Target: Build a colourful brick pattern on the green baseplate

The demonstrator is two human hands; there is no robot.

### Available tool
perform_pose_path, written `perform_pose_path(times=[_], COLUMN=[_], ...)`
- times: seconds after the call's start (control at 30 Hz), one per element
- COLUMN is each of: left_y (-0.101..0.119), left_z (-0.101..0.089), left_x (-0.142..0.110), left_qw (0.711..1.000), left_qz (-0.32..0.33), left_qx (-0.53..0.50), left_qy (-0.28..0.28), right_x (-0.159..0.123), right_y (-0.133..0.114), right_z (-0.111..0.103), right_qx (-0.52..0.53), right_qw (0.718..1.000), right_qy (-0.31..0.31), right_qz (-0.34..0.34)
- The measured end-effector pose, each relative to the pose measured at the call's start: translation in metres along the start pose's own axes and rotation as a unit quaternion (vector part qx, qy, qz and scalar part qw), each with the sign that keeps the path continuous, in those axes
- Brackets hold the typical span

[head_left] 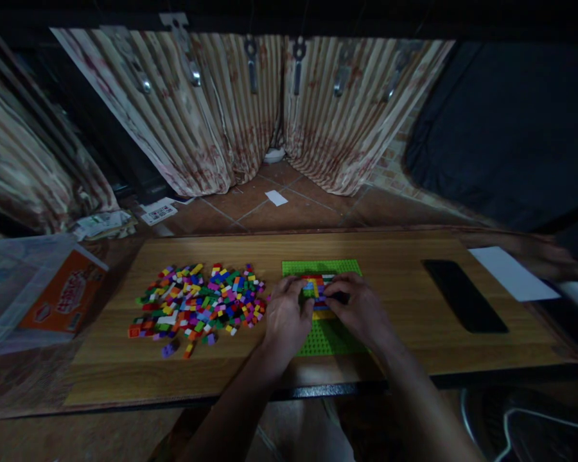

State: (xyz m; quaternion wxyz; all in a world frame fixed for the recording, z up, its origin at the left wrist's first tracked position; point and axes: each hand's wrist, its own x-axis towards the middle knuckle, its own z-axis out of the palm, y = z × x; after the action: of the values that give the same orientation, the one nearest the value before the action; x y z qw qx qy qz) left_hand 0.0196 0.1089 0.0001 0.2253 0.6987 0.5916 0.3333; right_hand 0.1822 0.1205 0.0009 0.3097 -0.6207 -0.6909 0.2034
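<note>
A bright green studded baseplate lies on the wooden table, with rows of red, yellow, blue and purple toy bricks pressed together on its upper middle. My left hand rests over the plate's left side, thumb and forefinger apart against the left edge of these bricks. From the right, my right hand reaches in with thumb and forefinger pinched at a small purple-blue brick among the others. My fingers partly cover the built rows.
Left of the plate spreads a pile of loose coloured bricks. A dark phone-like slab and a white sheet lie at the right. Beyond the table's left end stands a clear plastic bin beside an orange printed box.
</note>
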Motion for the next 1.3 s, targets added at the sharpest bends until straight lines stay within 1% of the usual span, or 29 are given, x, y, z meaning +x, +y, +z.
perform_pose_path(times=[0.1, 0.27, 0.57, 0.77, 1.0, 1.17, 1.3], left_y=[0.003, 0.003, 0.002, 0.003, 0.010, 0.010, 0.007], left_z=[0.003, 0.006, 0.014, 0.016, 0.016, 0.019, 0.021], left_x=[0.001, 0.002, 0.003, 0.004, 0.006, 0.005, 0.001], left_qw=[1.000, 1.000, 0.999, 0.999, 0.998, 0.997, 0.997], left_qz=[-0.009, -0.014, -0.016, -0.024, -0.060, -0.062, -0.053], left_qx=[0.007, 0.008, 0.021, 0.012, -0.003, -0.013, -0.019], left_qy=[0.003, 0.009, 0.027, 0.041, 0.032, 0.038, 0.044], right_x=[0.000, 0.002, 0.002, 0.002, 0.002, 0.004, 0.004], right_y=[0.000, 0.002, 0.000, 0.001, -0.001, -0.003, 0.003], right_z=[0.000, -0.003, 0.001, 0.004, 0.006, 0.007, 0.006], right_qx=[0.005, 0.038, 0.001, 0.008, -0.005, -0.020, -0.023], right_qw=[1.000, 0.998, 0.997, 0.996, 0.995, 0.996, 0.997], right_qy=[0.013, 0.030, 0.052, 0.067, 0.079, 0.068, 0.059], right_qz=[0.005, 0.032, 0.059, 0.059, 0.053, 0.047, 0.047])
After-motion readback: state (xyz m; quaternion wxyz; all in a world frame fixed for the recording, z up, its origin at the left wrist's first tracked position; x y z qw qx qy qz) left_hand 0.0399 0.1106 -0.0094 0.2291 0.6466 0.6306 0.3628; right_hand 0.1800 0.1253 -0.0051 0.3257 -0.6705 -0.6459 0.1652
